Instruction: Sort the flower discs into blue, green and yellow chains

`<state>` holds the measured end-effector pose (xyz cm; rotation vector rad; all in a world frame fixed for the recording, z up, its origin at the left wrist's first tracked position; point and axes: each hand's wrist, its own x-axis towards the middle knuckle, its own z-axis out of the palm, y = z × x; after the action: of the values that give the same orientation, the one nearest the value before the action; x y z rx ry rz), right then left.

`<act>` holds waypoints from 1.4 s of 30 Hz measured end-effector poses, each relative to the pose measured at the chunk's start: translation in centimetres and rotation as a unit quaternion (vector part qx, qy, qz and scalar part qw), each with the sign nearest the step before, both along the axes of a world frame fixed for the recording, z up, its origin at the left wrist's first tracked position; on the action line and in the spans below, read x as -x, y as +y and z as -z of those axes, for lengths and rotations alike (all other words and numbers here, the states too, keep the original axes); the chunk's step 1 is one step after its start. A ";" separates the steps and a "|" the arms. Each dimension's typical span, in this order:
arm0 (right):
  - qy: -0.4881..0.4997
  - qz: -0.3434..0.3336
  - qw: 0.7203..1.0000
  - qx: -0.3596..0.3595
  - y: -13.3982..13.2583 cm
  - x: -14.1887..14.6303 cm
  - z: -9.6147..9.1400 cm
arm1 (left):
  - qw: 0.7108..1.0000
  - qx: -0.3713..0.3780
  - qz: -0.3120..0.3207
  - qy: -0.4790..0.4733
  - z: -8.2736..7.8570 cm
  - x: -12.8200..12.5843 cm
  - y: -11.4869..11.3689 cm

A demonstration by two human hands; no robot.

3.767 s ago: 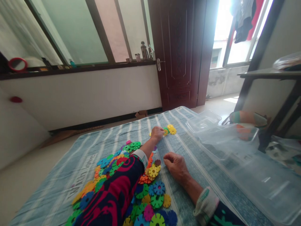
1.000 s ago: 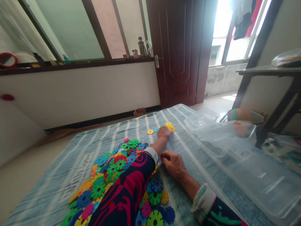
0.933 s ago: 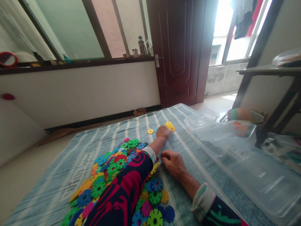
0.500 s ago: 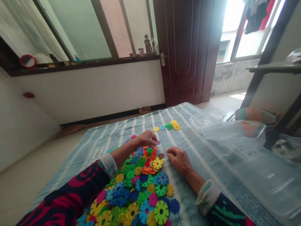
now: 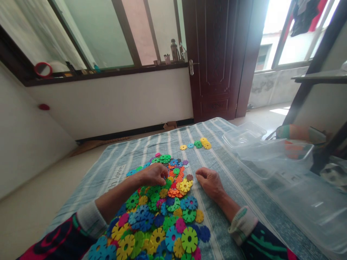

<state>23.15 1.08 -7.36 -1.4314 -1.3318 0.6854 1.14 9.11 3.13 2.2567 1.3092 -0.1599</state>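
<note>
With the pile as the dial's centre, a striped blue cloth (image 5: 230, 202) spreads widest, covering the flat surface under everything at hand. A dark red door (image 5: 214, 61) stands at 1 o'clock, well beyond the cloth's far edge. Clear plastic boxes (image 5: 306, 202) lie at 3 o'clock. The pile of slotted discs (image 5: 162, 213), in green, blue, yellow, orange, pink and red, heaps up at the centre, many overlapping. The left hand (image 5: 155, 174) is over the pile's 12 o'clock part, its fingers curled down toward a green disc (image 5: 168, 183); whether they are clamped on a disc or merely touching one, I cannot tell. The right hand (image 5: 210, 182) is at 2 o'clock, just off the pile, thumb and curled fingers drawn together; the inside of that curl is hidden. At 1 o'clock, apart from the pile, a short row of discs (image 5: 198, 144) runs yellow, blue, green, then overlapping yellow. Smallest, a brown disc (image 5: 189, 177) sits at the pile's edge, near the right hand's fingertips.
</note>
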 end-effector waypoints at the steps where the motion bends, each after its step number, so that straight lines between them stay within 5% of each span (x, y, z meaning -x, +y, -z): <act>1: 0.000 -0.001 1.000 -0.001 0.0 0.0 0.0 | 1.000 -0.002 -0.003 -0.002 0.2 0.1 -0.1; 8: 0.001 -0.008 1.000 -0.008 0.1 0.0 0.1 | 0.999 0.022 -0.041 -0.027 0.9 0.2 -0.1; 14: -0.004 -0.005 1.000 -0.010 0.2 0.1 0.1 | 0.992 0.080 -0.065 -0.077 -1.0 0.4 1.4; 18: -0.009 -0.004 1.000 -0.007 0.2 0.1 0.1 | 0.985 0.051 -0.094 -0.137 -1.4 -1.8 3.4; 29: -0.007 -0.007 1.000 -0.018 0.4 0.1 0.1 | 0.949 -0.080 -0.207 -0.223 5.1 -13.6 9.4; 42: -0.020 0.000 1.000 -0.006 0.4 0.2 -0.1 | 0.955 -0.086 -0.219 -0.180 7.2 -16.5 12.3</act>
<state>22.99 1.50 -7.28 -1.4420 -1.3639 0.6514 17.66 21.41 -4.05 1.9426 1.6172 0.5163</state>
